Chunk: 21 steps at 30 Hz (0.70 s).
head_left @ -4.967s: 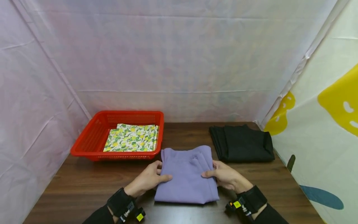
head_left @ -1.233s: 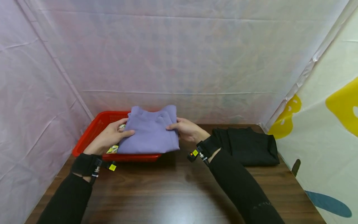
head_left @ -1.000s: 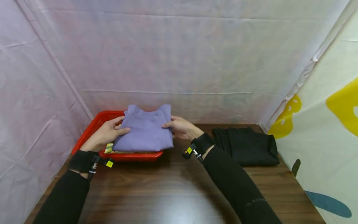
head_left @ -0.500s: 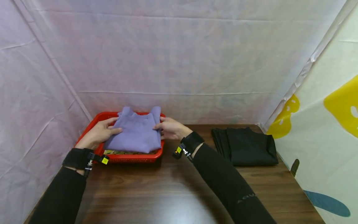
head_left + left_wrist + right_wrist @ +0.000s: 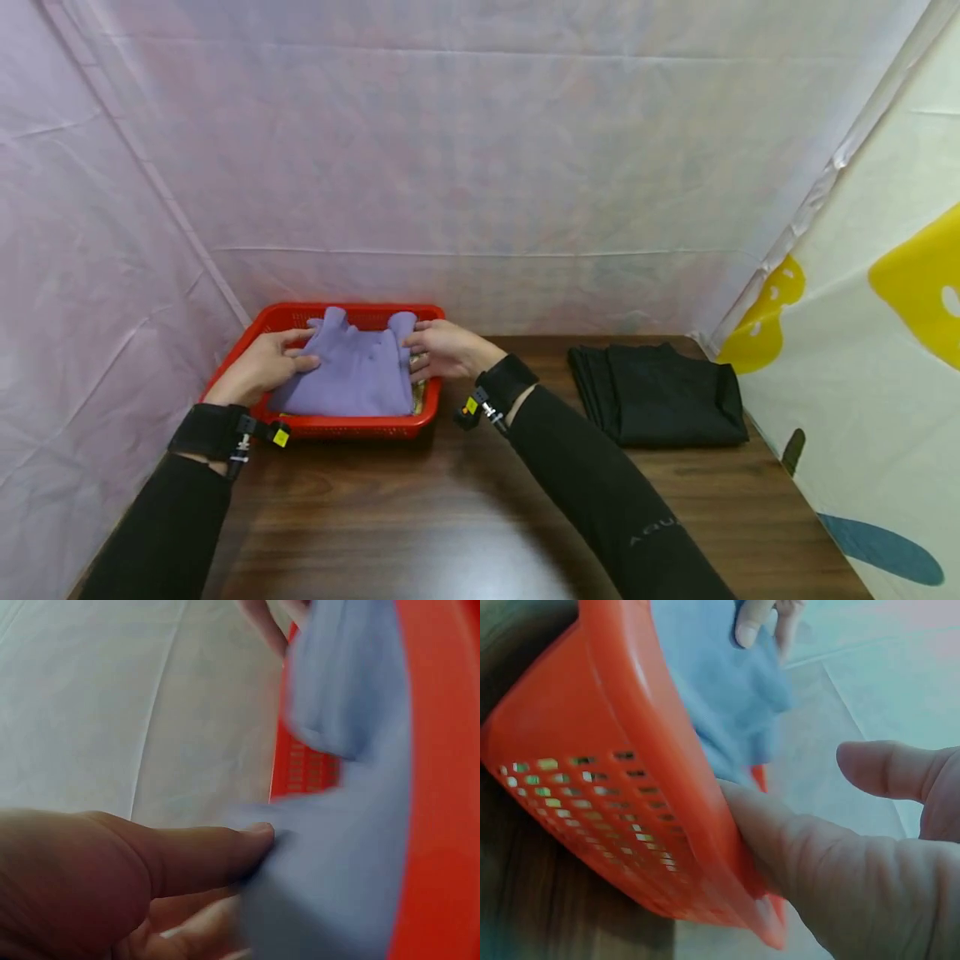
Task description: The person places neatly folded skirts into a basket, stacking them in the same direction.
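My left hand [image 5: 258,367] pinches purple cloth [image 5: 352,379] in far-left red basket [image 5: 352,428] — right hand [image 5: 452,349] beside it, fingers apart.

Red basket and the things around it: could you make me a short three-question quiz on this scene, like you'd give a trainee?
1. In the head view, what colour is the folded cloth on the table, to the right of the red basket?
A. White
B. Black
C. Orange

2. True or false: the left hand's grip is on the purple cloth.

3. In the right wrist view, what colours show as patches through the holes in the basket's side?

Key:
1. B, black.
2. True; its thumb lies against the cloth.
3. Mainly yellow and green.
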Each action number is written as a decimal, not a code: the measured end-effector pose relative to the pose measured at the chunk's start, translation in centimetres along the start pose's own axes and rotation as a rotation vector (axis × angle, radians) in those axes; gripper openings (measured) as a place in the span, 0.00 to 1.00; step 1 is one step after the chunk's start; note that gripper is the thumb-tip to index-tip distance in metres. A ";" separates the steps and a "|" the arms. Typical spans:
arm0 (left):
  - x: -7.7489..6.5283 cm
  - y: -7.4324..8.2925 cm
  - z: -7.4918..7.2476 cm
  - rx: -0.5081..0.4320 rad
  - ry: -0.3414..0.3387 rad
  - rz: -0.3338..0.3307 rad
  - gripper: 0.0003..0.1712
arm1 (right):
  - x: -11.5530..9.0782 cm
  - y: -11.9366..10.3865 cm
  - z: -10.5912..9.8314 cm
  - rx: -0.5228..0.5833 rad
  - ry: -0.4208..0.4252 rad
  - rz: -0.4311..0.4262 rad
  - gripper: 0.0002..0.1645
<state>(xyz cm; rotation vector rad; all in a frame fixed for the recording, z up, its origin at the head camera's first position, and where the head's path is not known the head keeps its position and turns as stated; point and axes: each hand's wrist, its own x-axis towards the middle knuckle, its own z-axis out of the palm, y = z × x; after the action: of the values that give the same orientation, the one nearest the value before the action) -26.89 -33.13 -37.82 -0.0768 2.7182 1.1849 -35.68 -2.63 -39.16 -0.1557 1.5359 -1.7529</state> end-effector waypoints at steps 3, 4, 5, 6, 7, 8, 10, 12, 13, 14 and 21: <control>-0.3 -0.1 0.4 0.064 0.055 0.007 0.43 | -0.7 -0.1 -0.2 -0.051 0.035 -0.037 0.52; -0.4 -0.1 0.5 0.087 0.075 0.006 0.42 | -1.0 -0.2 -0.3 -0.071 0.046 -0.053 0.52; -0.5 -0.1 0.5 0.099 0.092 0.008 0.41 | -1.3 -0.3 -0.4 -0.087 0.054 -0.069 0.52; -0.7 0.0 0.6 0.117 0.105 0.006 0.40 | -1.6 -0.3 -0.5 -0.103 0.060 -0.086 0.51; -0.7 0.1 0.7 0.135 0.111 0.010 0.40 | -1.9 -0.4 -0.6 -0.121 0.064 -0.102 0.50; -0.9 0.3 0.8 0.148 0.116 0.019 0.39 | -2.1 -0.4 -0.7 -0.136 0.067 -0.117 0.50; -0.9 0.5 1.1 0.169 0.118 0.040 0.37 | -2.5 -0.3 -1.0 -0.162 0.066 -0.147 0.48; -1.0 0.9 1.5 0.176 0.111 0.049 0.36 | -2.9 -0.2 -1.3 -0.189 0.067 -0.169 0.46; -1.0 1.1 1.7 0.179 0.108 0.051 0.35 | -3.0 -0.1 -1.5 -0.206 0.069 -0.178 0.45; -1.0 1.3 1.8 0.180 0.106 0.053 0.35 | -3.2 0.0 -1.6 -0.223 0.073 -0.191 0.45; -1.2 2.4 3.5 0.197 0.144 0.095 0.30 | -4.5 0.8 -2.9 -0.386 0.121 -0.272 0.43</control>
<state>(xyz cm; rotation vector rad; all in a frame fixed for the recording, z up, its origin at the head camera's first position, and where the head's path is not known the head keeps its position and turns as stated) -25.49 -28.97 -38.24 -0.0069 2.9807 0.9614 -33.85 2.40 -38.88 -0.4780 2.0098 -1.6720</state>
